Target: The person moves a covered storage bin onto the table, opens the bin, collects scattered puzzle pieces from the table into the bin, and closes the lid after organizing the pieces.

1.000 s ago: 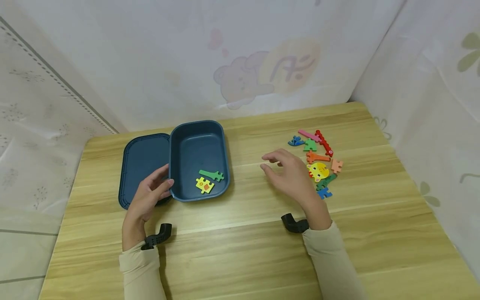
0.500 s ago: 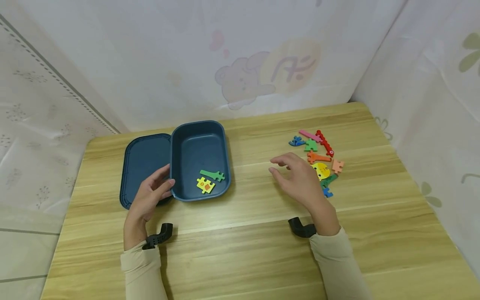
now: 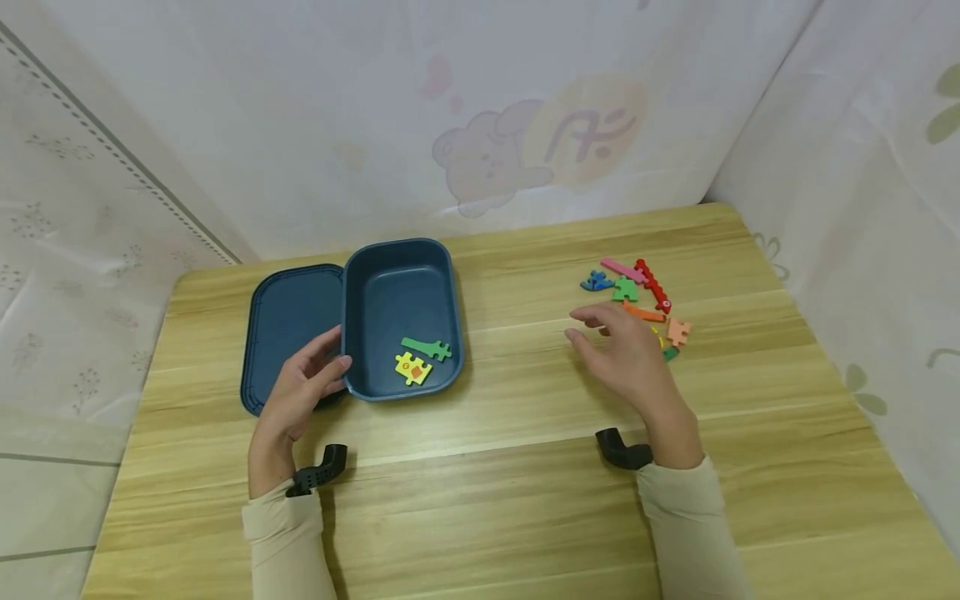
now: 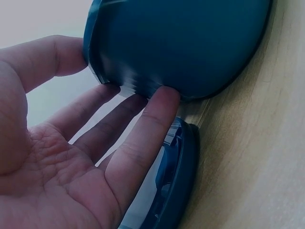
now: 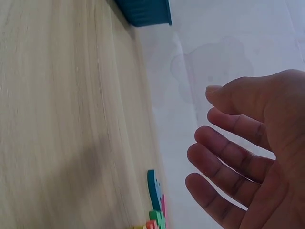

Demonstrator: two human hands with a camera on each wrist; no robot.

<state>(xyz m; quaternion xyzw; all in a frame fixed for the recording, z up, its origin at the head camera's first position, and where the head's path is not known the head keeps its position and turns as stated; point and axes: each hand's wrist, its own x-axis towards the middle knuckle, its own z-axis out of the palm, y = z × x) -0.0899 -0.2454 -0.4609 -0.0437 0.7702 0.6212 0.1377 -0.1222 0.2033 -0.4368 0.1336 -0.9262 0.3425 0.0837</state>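
Observation:
A dark blue plastic box (image 3: 401, 292) stands on the table with a yellow puzzle piece (image 3: 413, 368) and a green puzzle piece (image 3: 427, 348) inside. My left hand (image 3: 298, 383) holds its left wall near the front corner, thumb at the rim and fingertips against the outer side (image 4: 181, 47). My right hand (image 3: 626, 354) hovers above the table with fingers loosely bent and nothing between them. It partly covers a cluster of puzzle pieces, among them a red one (image 3: 653, 286), a pink one (image 3: 622, 270), an orange one (image 3: 643, 312) and a light green one (image 3: 625, 289).
The blue lid (image 3: 288, 312) lies left of the box, partly beneath it. A peach piece (image 3: 678, 332) and a blue piece (image 3: 597, 282) edge the cluster. Behind the wooden table (image 3: 480, 500) hangs a pale printed cloth (image 3: 337, 108), with more cloth at both sides.
My right hand has moved right, over the nearer puzzle pieces, hiding most of the yellow face piece and the nearest blue one. The left hand stays at the box.

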